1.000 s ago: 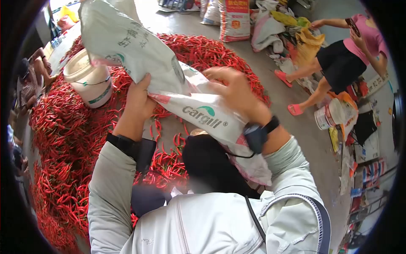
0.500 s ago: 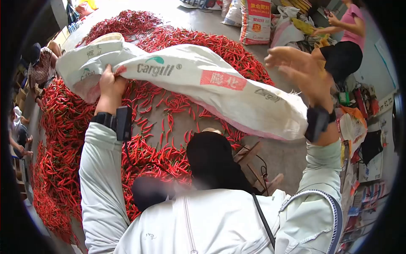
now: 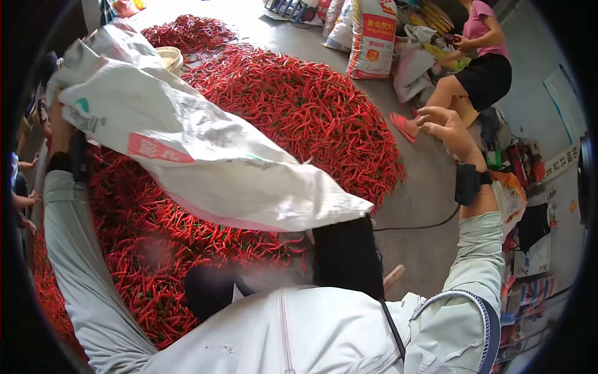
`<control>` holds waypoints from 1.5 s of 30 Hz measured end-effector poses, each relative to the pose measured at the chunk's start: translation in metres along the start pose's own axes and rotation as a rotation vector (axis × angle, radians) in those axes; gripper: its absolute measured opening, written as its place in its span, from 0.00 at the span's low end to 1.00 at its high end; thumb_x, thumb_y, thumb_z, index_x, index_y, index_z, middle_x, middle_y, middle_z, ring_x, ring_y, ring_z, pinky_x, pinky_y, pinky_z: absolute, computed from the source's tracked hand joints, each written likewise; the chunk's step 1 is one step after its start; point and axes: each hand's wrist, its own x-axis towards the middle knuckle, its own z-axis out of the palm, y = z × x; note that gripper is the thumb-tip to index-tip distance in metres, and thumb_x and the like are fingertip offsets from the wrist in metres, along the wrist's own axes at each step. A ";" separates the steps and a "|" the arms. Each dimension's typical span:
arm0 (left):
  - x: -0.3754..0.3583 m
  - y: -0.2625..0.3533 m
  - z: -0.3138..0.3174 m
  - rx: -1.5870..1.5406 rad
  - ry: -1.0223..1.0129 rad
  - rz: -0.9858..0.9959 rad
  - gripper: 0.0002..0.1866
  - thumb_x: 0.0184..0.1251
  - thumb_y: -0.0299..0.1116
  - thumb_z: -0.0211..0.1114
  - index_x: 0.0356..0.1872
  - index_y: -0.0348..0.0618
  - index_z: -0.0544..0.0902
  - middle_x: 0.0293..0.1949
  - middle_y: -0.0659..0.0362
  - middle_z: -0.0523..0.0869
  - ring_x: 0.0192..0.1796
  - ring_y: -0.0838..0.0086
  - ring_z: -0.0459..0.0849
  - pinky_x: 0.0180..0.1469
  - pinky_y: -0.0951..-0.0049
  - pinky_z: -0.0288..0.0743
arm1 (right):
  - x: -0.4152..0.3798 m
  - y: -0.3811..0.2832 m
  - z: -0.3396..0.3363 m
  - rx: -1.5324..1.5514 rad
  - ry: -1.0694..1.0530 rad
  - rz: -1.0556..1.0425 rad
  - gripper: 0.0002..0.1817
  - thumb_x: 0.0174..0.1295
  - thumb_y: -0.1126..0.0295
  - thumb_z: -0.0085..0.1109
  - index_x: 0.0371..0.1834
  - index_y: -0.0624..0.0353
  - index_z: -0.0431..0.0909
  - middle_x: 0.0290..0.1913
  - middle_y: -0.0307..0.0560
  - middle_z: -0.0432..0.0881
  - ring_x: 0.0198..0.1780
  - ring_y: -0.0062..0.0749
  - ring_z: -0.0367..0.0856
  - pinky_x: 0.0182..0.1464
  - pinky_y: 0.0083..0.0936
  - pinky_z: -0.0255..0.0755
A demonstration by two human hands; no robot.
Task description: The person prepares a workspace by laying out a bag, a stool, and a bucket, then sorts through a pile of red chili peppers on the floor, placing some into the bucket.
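Note:
At the far left my left hand (image 3: 59,118) grips the end of a white woven sack (image 3: 205,143) with a red printed block; the sack's cloth hides most of its fingers. Stretched out in the air, the sack slants down to the right, its lower end touching my dark-clothed knee (image 3: 349,255). Beneath it spreads a large heap of red chillies (image 3: 299,106). On the right side my right hand (image 3: 453,132) is raised with bent, parted fingers and holds nothing. It is apart from the sack, over the floor.
A pale basket (image 3: 169,59) stands behind the sack. Full printed sacks (image 3: 374,40) stand at the back. A person in a pink top (image 3: 486,31) is at the upper right, near piled sacks. A black cable (image 3: 423,228) crosses the floor. Other people's hands (image 3: 28,199) show at the left edge.
My left hand has swung left with the sack, pulling its right end leftward onto my knee. My right hand has come down slightly. The person in pink has shifted left in view.

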 end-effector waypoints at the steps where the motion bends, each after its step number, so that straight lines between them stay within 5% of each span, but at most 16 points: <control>1: 0.000 0.016 -0.018 -0.341 -0.029 -0.205 0.20 0.70 0.38 0.49 0.55 0.34 0.73 0.45 0.53 0.82 0.44 0.67 0.82 0.47 0.72 0.76 | 0.008 -0.001 0.003 -0.007 -0.023 0.026 0.22 0.58 0.68 0.58 0.56 0.66 0.71 0.45 0.45 0.80 0.45 0.25 0.77 0.48 0.21 0.70; 4: -0.007 0.071 -0.030 -0.086 -0.122 -0.112 0.20 0.72 0.40 0.46 0.56 0.36 0.72 0.47 0.55 0.81 0.48 0.68 0.81 0.50 0.70 0.76 | 0.041 -0.024 0.021 -0.049 -0.077 -0.021 0.22 0.59 0.68 0.57 0.56 0.67 0.71 0.47 0.45 0.79 0.46 0.26 0.77 0.49 0.22 0.70; 6: -0.014 0.063 -0.028 -0.075 0.071 -0.101 0.20 0.72 0.40 0.46 0.57 0.37 0.72 0.49 0.55 0.81 0.49 0.68 0.80 0.52 0.69 0.75 | 0.064 -0.050 0.046 0.024 -0.146 -0.140 0.22 0.60 0.68 0.57 0.56 0.67 0.71 0.48 0.45 0.79 0.48 0.27 0.76 0.51 0.23 0.70; 10: -0.066 0.121 0.042 -0.510 0.283 -0.182 0.21 0.71 0.38 0.48 0.59 0.37 0.71 0.52 0.54 0.79 0.53 0.68 0.78 0.57 0.67 0.72 | 0.108 -0.096 0.109 0.230 -0.311 -0.348 0.28 0.60 0.66 0.58 0.62 0.67 0.65 0.57 0.50 0.73 0.58 0.32 0.71 0.58 0.26 0.67; 12: -0.075 0.107 0.035 -0.913 -0.362 -0.079 0.22 0.71 0.39 0.49 0.60 0.37 0.70 0.53 0.54 0.77 0.55 0.66 0.76 0.60 0.66 0.70 | 0.128 -0.107 0.147 0.284 -0.326 -0.455 0.32 0.59 0.65 0.60 0.64 0.67 0.62 0.61 0.53 0.69 0.62 0.34 0.68 0.60 0.28 0.65; 17: -0.132 0.105 0.026 -0.913 -0.279 0.100 0.23 0.70 0.41 0.49 0.60 0.37 0.70 0.54 0.54 0.76 0.56 0.66 0.74 0.60 0.66 0.69 | 0.163 -0.135 0.234 0.388 -0.306 -0.471 0.54 0.49 0.58 0.70 0.71 0.67 0.43 0.72 0.61 0.47 0.74 0.43 0.45 0.71 0.32 0.44; 23: -0.187 0.083 0.010 -0.865 -0.192 0.140 0.24 0.70 0.43 0.51 0.59 0.37 0.70 0.54 0.55 0.76 0.57 0.66 0.73 0.59 0.66 0.70 | 0.195 -0.172 0.287 0.697 -0.137 -0.592 0.64 0.37 0.62 0.78 0.73 0.63 0.37 0.73 0.60 0.44 0.75 0.41 0.38 0.73 0.32 0.37; 25: -0.190 0.092 0.015 -0.800 -0.120 0.060 0.24 0.68 0.44 0.53 0.58 0.37 0.71 0.53 0.56 0.77 0.55 0.67 0.75 0.58 0.66 0.70 | 0.206 -0.183 0.291 0.881 -0.292 -0.610 0.49 0.41 0.67 0.76 0.68 0.60 0.56 0.65 0.50 0.65 0.64 0.36 0.64 0.65 0.32 0.59; 28: -0.175 0.113 0.020 -0.588 0.058 -0.169 0.24 0.67 0.44 0.56 0.56 0.36 0.72 0.50 0.58 0.79 0.52 0.67 0.76 0.55 0.66 0.72 | 0.202 -0.186 0.286 0.916 -0.436 -0.648 0.28 0.51 0.69 0.68 0.57 0.63 0.71 0.53 0.44 0.77 0.51 0.29 0.74 0.56 0.29 0.67; 30: -0.162 0.122 0.023 -0.390 0.147 -0.337 0.24 0.65 0.44 0.57 0.54 0.36 0.73 0.49 0.59 0.80 0.50 0.68 0.77 0.53 0.66 0.72 | 0.187 -0.182 0.270 0.745 -0.216 -0.623 0.16 0.59 0.69 0.60 0.50 0.62 0.76 0.43 0.41 0.81 0.46 0.32 0.78 0.53 0.29 0.69; 31: -0.159 0.122 0.021 -0.283 0.173 -0.417 0.24 0.65 0.44 0.58 0.54 0.36 0.74 0.48 0.60 0.80 0.50 0.68 0.78 0.52 0.67 0.73 | 0.171 -0.175 0.247 0.327 0.035 -0.714 0.16 0.63 0.65 0.53 0.48 0.65 0.78 0.44 0.44 0.81 0.45 0.21 0.76 0.50 0.23 0.70; 33: -0.162 0.115 0.017 -0.116 0.212 -0.564 0.24 0.64 0.44 0.60 0.52 0.35 0.75 0.46 0.61 0.81 0.48 0.69 0.79 0.50 0.67 0.73 | 0.171 -0.158 0.227 0.966 -0.207 -0.376 0.17 0.63 0.65 0.51 0.49 0.67 0.77 0.41 0.44 0.81 0.41 0.23 0.79 0.44 0.23 0.72; 37: -0.193 0.073 0.015 0.116 0.465 -0.763 0.23 0.59 0.47 0.65 0.53 0.50 0.73 0.35 0.64 0.80 0.33 0.72 0.77 0.37 0.64 0.68 | 0.166 -0.135 0.214 1.040 -0.170 -0.268 0.17 0.64 0.66 0.51 0.49 0.66 0.75 0.41 0.44 0.81 0.39 0.25 0.80 0.41 0.24 0.74; 40: -0.225 0.078 0.085 -0.163 0.551 -0.535 0.29 0.57 0.46 0.67 0.57 0.47 0.69 0.44 0.63 0.78 0.41 0.74 0.75 0.38 0.67 0.68 | 0.148 -0.143 0.222 1.092 -0.183 -0.207 0.16 0.64 0.65 0.50 0.48 0.66 0.75 0.41 0.44 0.81 0.39 0.26 0.80 0.41 0.24 0.75; 43: -0.276 0.055 0.146 -0.169 0.415 -0.797 0.40 0.59 0.43 0.65 0.68 0.43 0.56 0.62 0.51 0.69 0.60 0.63 0.70 0.57 0.58 0.67 | 0.128 -0.157 0.236 1.144 -0.135 -0.159 0.16 0.66 0.64 0.49 0.48 0.66 0.75 0.42 0.45 0.81 0.41 0.31 0.81 0.44 0.27 0.75; 45: -0.328 -0.017 0.179 -0.206 0.306 -0.635 0.40 0.59 0.43 0.65 0.68 0.41 0.56 0.65 0.49 0.65 0.64 0.61 0.67 0.61 0.55 0.63 | 0.114 -0.161 0.239 1.357 -0.186 -0.161 0.16 0.67 0.64 0.47 0.49 0.66 0.73 0.44 0.47 0.80 0.43 0.35 0.81 0.47 0.30 0.76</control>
